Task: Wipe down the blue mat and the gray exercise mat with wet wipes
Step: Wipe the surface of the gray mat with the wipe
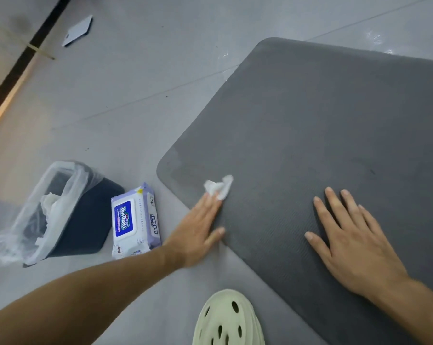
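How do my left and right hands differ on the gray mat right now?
The left hand presses a crumpled wipe down; the right hand holds nothing. The left hand lies across the edge of the gray mat, the right hand fully on it. Both are flat, fingers straight.

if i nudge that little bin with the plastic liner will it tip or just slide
The bin probably slides rather than tips: it looks squat and stands on smooth floor tiles. It is likely light, since only crumpled wipes show inside. Its loose plastic liner would likely flop and shift.
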